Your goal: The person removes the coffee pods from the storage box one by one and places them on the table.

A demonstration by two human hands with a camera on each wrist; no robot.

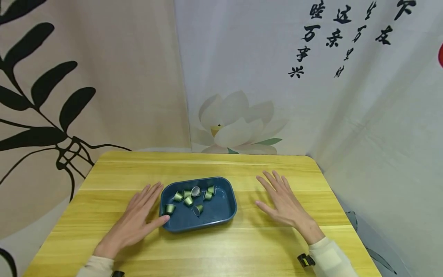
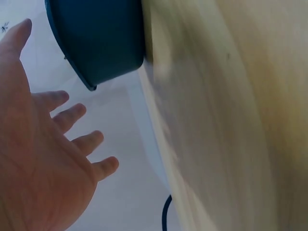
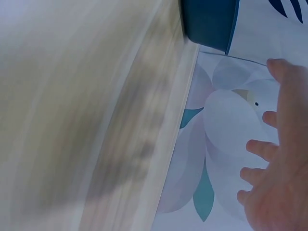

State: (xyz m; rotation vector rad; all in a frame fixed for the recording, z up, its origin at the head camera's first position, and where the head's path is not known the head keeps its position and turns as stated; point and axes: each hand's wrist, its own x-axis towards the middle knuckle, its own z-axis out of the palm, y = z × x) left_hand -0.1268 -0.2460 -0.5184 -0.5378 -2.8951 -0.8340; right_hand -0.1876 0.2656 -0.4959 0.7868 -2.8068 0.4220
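A dark blue rectangular tray (image 1: 216,213) sits near the middle of the table, holding several small green coffee capsules (image 1: 188,201). Most of them lie in its left half, tipped at different angles. My left hand (image 1: 136,221) is spread beside the tray's left end, its thumb overlapping the near left corner in the head view. Seen from the left wrist, the fingers are extended and hold nothing. Over the table to the right of the tray, my right hand (image 1: 284,204) has its fingers spread, with a gap between it and the tray (image 3: 209,24).
The table (image 1: 277,246) is yellow wood with rounded far corners. Behind it hangs a pale cloth (image 1: 235,57) with a printed lotus and black writing. A beige cloth (image 1: 135,77) with dark leaves hangs at the left. Both wrists carry a small black device (image 1: 306,260).
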